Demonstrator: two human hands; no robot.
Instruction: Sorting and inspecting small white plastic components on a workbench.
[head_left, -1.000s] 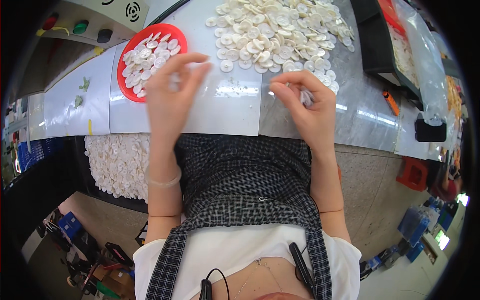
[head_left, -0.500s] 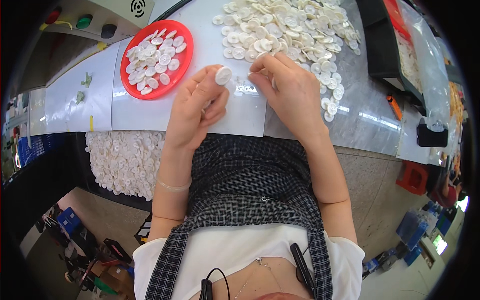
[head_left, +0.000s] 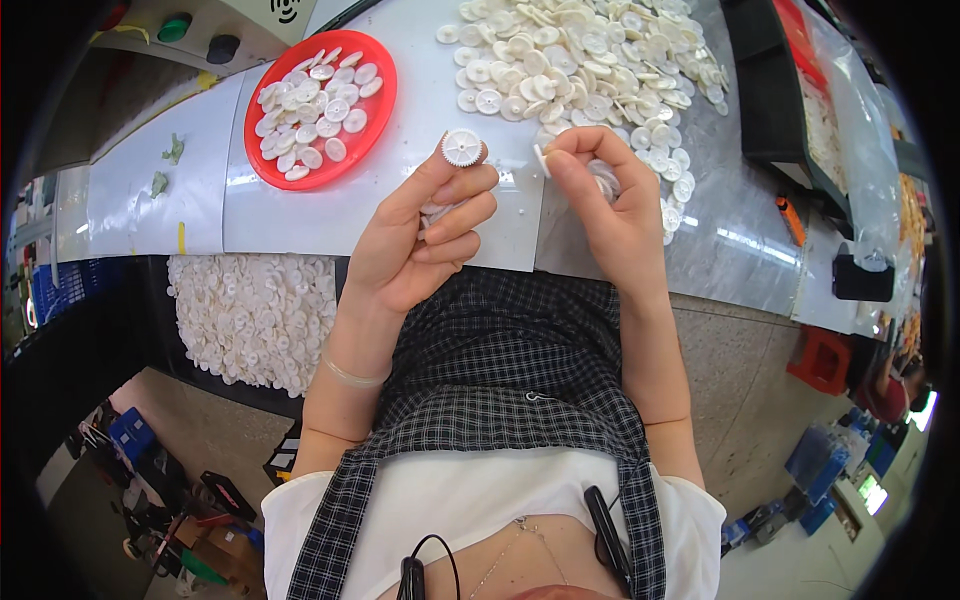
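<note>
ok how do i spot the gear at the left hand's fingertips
Find the white tabletop, then the left hand over its near edge. The gear is the white toothed disc held at the thumb tip, its round face showing, unlike the pieces half hidden in that palm.

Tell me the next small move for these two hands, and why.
Probably, the right hand should ease its white disc toward the toothed white wheel in the left hand: both pieces are held out ready, the wheel's face toward the camera, the disc edge-on, and a gap separates them.
</note>
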